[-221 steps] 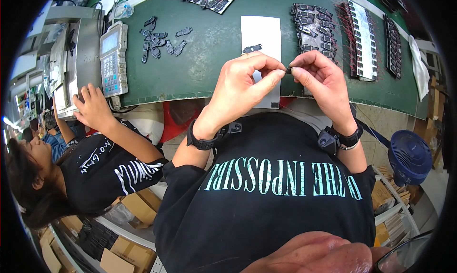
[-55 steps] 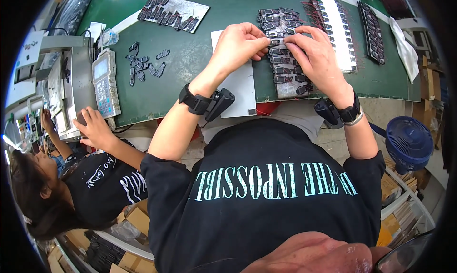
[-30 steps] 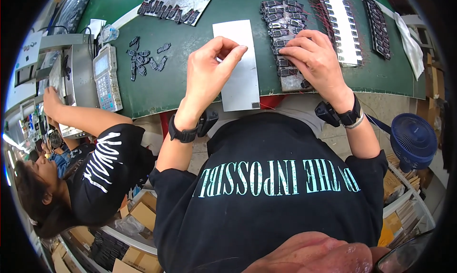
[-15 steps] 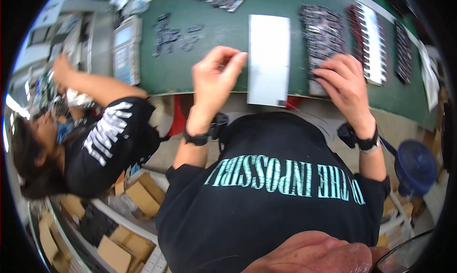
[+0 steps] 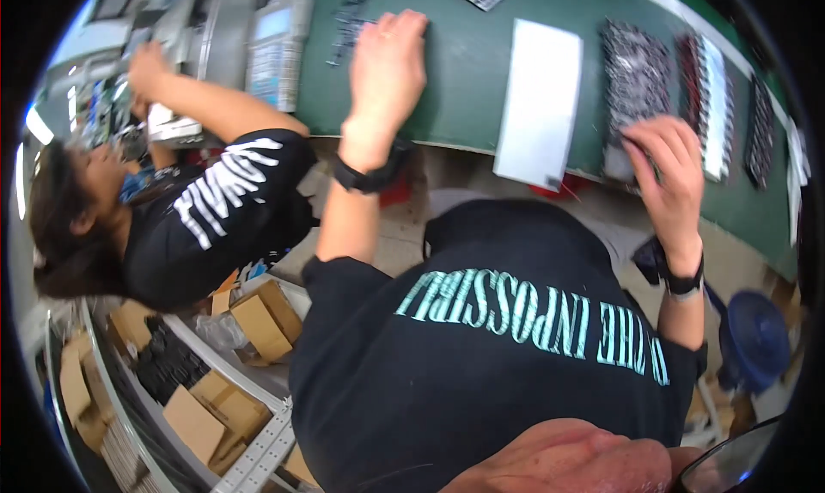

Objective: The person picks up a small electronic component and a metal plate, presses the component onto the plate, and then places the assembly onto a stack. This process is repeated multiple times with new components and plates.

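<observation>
My left hand (image 5: 388, 73) reaches over the green table (image 5: 464, 89), palm down with its fingers stretched forward. It is open, blurred by motion, beside a loose cluster of small black parts (image 5: 350, 24) and partly covering them. My right hand (image 5: 670, 162) hovers by the near end of a block of many small dark parts (image 5: 636, 67). Its fingers are loosely curled and the thumb stands apart; I see nothing held in it. Between the hands lies a long white sheet or board (image 5: 540, 106), its near end jutting past the table edge.
Right of the dark block are a white strip with toothed edges (image 5: 715, 106) and another dark row (image 5: 760, 136). A grey keypad device (image 5: 277, 50) stands at left, near a co-worker's arm (image 5: 215, 104). Cardboard boxes (image 5: 262, 321) lie below left; a blue round stool (image 5: 756, 330) is at right.
My left hand has moved forward and left from beside the white sheet to the loose black parts, its pinch opening. My right hand stays near the dark block. The whole view has shifted.
</observation>
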The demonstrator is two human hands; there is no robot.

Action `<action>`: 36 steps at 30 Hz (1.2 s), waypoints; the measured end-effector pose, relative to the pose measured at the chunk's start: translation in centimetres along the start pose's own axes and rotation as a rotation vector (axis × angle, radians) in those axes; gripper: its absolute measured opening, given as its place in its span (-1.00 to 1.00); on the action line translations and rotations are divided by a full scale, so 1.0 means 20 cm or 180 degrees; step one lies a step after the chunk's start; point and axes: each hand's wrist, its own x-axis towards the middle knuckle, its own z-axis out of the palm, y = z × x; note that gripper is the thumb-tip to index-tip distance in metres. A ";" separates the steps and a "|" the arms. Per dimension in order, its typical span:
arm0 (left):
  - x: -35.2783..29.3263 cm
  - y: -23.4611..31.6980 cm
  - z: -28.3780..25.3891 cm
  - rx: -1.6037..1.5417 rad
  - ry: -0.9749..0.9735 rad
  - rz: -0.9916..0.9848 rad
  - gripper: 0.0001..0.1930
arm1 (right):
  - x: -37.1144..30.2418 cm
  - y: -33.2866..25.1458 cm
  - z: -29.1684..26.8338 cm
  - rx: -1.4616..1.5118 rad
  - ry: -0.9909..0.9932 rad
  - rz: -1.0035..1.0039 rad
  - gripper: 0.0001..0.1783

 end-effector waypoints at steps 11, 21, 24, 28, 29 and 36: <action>0.08 0.16 -0.10 0.0028 -0.0821 0.0157 -0.85 | -0.10 -0.20 0.16 0.0198 -0.0811 -0.0483 -0.74; 0.09 0.22 -0.19 -0.0210 -0.1053 0.0292 -0.82 | -0.16 -0.27 0.19 -0.0175 -0.0870 -0.0423 -0.78; 0.13 0.21 -0.19 -0.0099 -0.1041 0.0288 -0.80 | -0.15 -0.25 0.16 0.0049 -0.0862 -0.0239 -0.79; 0.15 0.20 -0.20 -0.0175 -0.1262 0.0027 -0.81 | -0.11 -0.23 0.09 0.0672 -0.0861 0.0267 -0.82; 0.16 0.22 -0.21 -0.0324 -0.0981 -0.0072 -0.82 | -0.08 -0.22 0.07 0.0928 -0.0872 0.0477 -0.84; 0.18 0.51 -0.26 -0.4076 -0.0635 -0.2233 -0.81 | -0.02 -0.21 -0.06 0.3377 -0.0123 0.1841 -0.77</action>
